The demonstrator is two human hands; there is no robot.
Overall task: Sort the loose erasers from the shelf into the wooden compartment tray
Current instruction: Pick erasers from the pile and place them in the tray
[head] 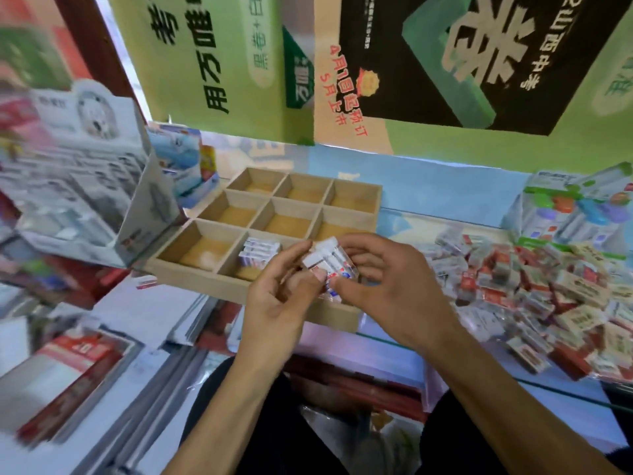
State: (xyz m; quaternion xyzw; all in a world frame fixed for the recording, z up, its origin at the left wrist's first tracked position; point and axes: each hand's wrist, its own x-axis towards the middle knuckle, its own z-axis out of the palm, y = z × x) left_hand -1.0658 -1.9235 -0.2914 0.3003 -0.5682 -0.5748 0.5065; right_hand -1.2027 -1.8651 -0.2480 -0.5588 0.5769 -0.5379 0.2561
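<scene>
The light was bright, even and soft, with hardly any shadows. A white glare burned along the window strip [113, 39] at eleven o'clock. Motion blur smeared the display box [85, 186] at nine o'clock and the pile of erasers [534, 296] at three. The wide lens bent the posters [445, 63] at twelve, and only the centre was fairly sharp.

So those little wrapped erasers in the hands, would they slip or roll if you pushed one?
Probably not roll: the erasers are flat-sided blocks. They seem light, since both the left hand and right hand hold several with fingertips. The glossy-looking wrap may make them slide; the loose pile has spread untidily.
</scene>
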